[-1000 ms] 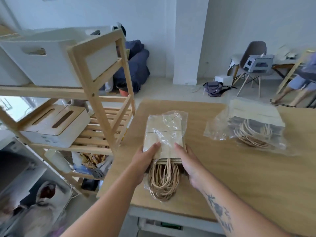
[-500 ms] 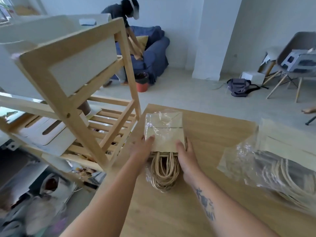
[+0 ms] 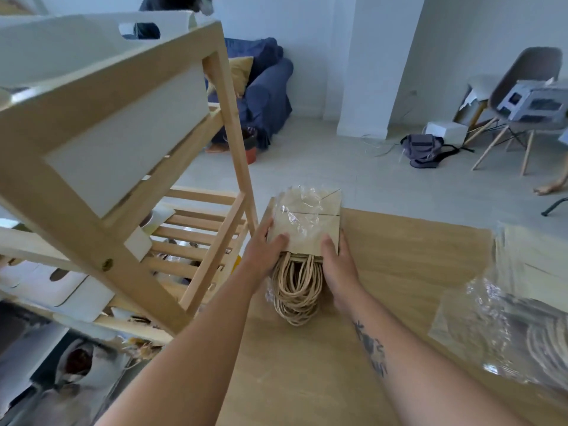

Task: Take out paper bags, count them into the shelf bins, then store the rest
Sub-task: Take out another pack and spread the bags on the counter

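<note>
I hold the wrapped pack of paper bags (image 3: 307, 232) at the table's (image 3: 399, 272) far-left corner. My left hand (image 3: 264, 252) and right hand (image 3: 338, 265) clasp its sides. Its long axis runs near-to-far, handles toward me. The white bin (image 3: 123, 133) is up-left, nearer my left hand.

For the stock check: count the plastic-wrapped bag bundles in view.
2. Held bundle, between left hand and right hand; second bundle, on the table at right, partly cropped.

It looked like a living room in a home: a blue sofa (image 3: 267, 99) with a yellow cushion (image 3: 242, 72) stood by the wall, a grey chair (image 3: 522, 78) farther right, and a wooden shelf (image 3: 229, 124) with white bins (image 3: 123, 136) beside the desk (image 3: 399, 272).
</note>
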The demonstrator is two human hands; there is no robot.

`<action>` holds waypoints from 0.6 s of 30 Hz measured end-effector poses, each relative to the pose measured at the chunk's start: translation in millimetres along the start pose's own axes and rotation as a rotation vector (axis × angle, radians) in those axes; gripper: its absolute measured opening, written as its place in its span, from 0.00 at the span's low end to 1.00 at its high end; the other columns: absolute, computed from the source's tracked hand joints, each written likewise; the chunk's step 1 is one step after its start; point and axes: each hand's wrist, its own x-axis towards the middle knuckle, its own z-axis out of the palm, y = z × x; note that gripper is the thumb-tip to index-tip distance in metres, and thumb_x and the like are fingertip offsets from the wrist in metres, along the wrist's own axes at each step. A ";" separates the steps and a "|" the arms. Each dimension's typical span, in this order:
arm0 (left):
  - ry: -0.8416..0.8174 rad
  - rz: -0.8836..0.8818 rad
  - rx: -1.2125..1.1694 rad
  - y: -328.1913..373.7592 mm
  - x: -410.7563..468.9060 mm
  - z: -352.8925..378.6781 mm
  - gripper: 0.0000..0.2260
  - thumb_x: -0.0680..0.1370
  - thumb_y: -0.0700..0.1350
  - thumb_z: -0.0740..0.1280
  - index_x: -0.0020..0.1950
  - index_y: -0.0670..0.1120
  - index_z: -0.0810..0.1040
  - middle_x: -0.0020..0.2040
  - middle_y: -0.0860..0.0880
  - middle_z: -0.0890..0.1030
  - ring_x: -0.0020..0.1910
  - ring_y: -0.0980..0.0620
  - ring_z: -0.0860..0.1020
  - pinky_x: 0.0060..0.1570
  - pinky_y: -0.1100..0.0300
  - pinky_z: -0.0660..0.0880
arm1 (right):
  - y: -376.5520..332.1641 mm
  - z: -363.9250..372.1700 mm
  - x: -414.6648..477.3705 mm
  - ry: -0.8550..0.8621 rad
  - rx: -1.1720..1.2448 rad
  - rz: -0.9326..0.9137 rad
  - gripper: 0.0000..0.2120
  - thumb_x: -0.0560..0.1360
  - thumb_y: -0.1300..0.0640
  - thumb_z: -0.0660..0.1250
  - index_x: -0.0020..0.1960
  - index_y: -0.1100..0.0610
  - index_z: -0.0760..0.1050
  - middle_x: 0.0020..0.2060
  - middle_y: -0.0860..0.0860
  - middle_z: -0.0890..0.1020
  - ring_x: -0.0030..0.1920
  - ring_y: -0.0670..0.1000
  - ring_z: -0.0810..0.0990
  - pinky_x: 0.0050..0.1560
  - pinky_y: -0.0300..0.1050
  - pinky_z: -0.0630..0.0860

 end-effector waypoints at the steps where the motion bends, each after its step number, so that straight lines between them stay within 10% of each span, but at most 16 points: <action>1: -0.010 0.002 -0.003 1.7 4.9 -2.7 0.32 0.71 0.61 0.66 0.75 0.60 0.65 0.69 0.52 0.74 0.64 0.48 0.76 0.64 0.45 0.75 | -1.6 1.3 4.0 -0.003 -0.019 -0.008 0.19 0.82 0.48 0.56 0.73 0.42 0.63 0.60 0.42 0.75 0.55 0.44 0.74 0.48 0.34 0.68; 8: 0.014 0.021 -0.086 -3.2 1.2 -12.7 0.14 0.82 0.55 0.60 0.65 0.54 0.72 0.59 0.56 0.78 0.56 0.58 0.76 0.54 0.57 0.75 | -3.3 -1.5 -0.8 0.005 -0.197 -0.035 0.32 0.72 0.32 0.60 0.73 0.37 0.61 0.70 0.49 0.70 0.68 0.52 0.70 0.70 0.57 0.67; 12: 0.081 -0.004 -0.137 -22.5 -25.0 -18.0 0.15 0.83 0.56 0.58 0.66 0.54 0.75 0.61 0.53 0.78 0.61 0.51 0.75 0.65 0.49 0.72 | -10.1 -14.1 -21.3 -0.032 -0.266 -0.051 0.36 0.76 0.33 0.59 0.79 0.43 0.51 0.78 0.48 0.56 0.76 0.53 0.57 0.73 0.55 0.58; 18: 0.328 0.037 0.051 -62.3 -79.5 -17.5 0.11 0.83 0.49 0.61 0.62 0.49 0.77 0.53 0.53 0.80 0.56 0.52 0.78 0.46 0.61 0.72 | 5.5 -40.1 -52.4 -0.051 -0.365 -0.124 0.36 0.76 0.32 0.53 0.79 0.48 0.54 0.78 0.50 0.57 0.77 0.52 0.57 0.72 0.53 0.58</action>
